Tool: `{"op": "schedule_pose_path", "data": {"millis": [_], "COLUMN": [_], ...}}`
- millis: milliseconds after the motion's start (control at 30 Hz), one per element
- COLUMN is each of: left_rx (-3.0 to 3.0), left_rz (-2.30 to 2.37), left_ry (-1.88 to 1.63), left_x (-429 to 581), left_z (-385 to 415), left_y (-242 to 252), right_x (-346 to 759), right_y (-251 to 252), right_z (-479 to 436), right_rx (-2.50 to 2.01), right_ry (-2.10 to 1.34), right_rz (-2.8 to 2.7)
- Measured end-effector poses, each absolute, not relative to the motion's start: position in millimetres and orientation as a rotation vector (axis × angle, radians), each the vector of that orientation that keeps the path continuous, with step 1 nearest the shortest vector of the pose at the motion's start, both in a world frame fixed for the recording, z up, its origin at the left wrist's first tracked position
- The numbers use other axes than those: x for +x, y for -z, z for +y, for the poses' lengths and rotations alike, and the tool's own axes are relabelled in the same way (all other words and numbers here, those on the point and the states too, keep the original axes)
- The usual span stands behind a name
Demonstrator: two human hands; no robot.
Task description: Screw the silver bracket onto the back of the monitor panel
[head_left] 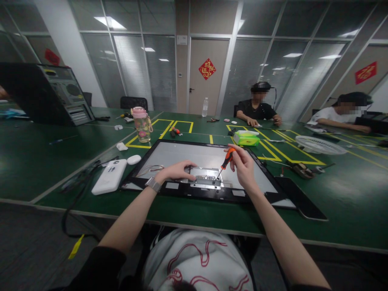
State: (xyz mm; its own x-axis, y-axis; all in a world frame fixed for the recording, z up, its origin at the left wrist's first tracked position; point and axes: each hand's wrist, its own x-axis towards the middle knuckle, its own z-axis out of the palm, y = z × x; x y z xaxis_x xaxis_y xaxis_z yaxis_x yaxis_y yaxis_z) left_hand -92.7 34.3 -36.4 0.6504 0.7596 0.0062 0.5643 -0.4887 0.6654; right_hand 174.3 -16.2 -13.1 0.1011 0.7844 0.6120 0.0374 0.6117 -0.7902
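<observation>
A flat panel [182, 151] with a black frame and a pale grey back lies on the green table in front of me. On its near middle part sits a silver metal bracket [206, 184]. An orange and black screwdriver [227, 158] is held in the fingers of my right hand [245, 169], tilted, its tip down at the bracket's right part. My left hand [178, 170] rests at the bracket's left side, thumb and fingers apart. Thin wires [153, 169] lie on the panel left of that hand. Whether a screw is under the tip is too small to tell.
Left of the panel are a white power bank [109, 177], a white case [133, 159] and a pink-lidded bottle [141, 125]. A black computer case [51, 95] stands farther left. Beyond are a green tissue pack [247, 138], a white fan grille [319, 144] and two seated people [257, 107].
</observation>
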Motion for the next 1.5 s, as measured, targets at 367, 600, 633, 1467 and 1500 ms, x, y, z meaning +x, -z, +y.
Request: {"op": "schedule_pose_path", "data": {"millis": [367, 600, 633, 1467, 1500], "left_rx": [2.228, 2.233, 2.232, 2.213, 2.212], "left_rz": [1.031, 1.032, 1.031, 1.045, 1.045], "left_ry": [-0.393, -0.395, -0.398, -0.399, -0.401], "left_x": [-92.9, -92.5, -92.7, -92.0, -92.0], "left_z": [35.3, 33.8, 34.0, 32.7, 32.8], "left_y": [37.0, 35.8, 36.1, 36.1, 36.2], "right_x": [175.9, 175.2, 175.2, 174.7, 174.4], "right_y": [10.2, 8.3, 8.8, 11.8, 11.1], "right_z": [-13.2, -16.0, -15.6, -16.1, -16.5], "right_rx": [-0.720, -0.673, -0.677, -0.733, -0.735], "right_ry": [-0.869, -0.936, -0.936, -0.812, -0.824], "right_rz": [-1.280, -1.317, -1.299, -1.325, -1.297]}}
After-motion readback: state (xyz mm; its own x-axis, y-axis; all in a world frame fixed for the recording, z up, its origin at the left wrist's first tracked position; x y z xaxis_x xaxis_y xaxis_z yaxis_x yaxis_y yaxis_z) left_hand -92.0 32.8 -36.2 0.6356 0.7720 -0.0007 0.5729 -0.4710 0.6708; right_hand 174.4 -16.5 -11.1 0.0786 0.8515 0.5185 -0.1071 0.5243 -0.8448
